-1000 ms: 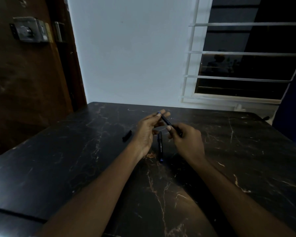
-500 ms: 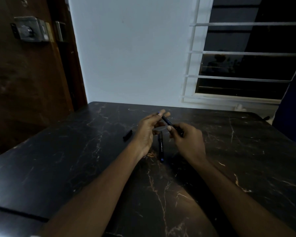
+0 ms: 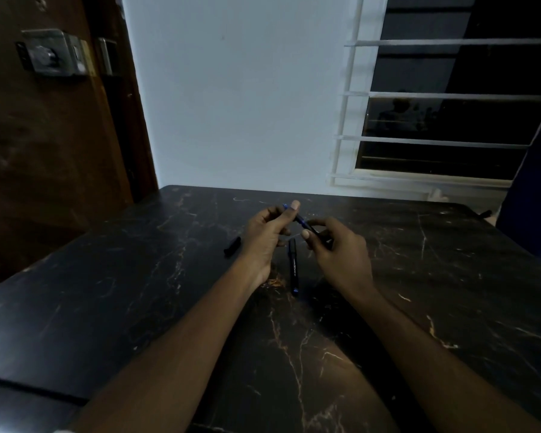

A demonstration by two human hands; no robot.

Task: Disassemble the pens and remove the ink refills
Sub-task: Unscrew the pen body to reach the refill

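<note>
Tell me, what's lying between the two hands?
A black pen lies on the table between the left hand and the right hand, in the head view.

A dark veined bench [image 3: 107, 307]; a brown door [image 3: 44, 157] with a metal lock [image 3: 52, 54] at left; a barred window [image 3: 450, 120] at right.

The table [image 3: 138, 292] looks like dark polished marble with pale veins; the door [image 3: 44, 151] is matt brown wood.

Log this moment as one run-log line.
left hand: pinches held pen | right hand: grips same pen | second pen: lies on table between hands | black piece: on table, left of left hand
</note>
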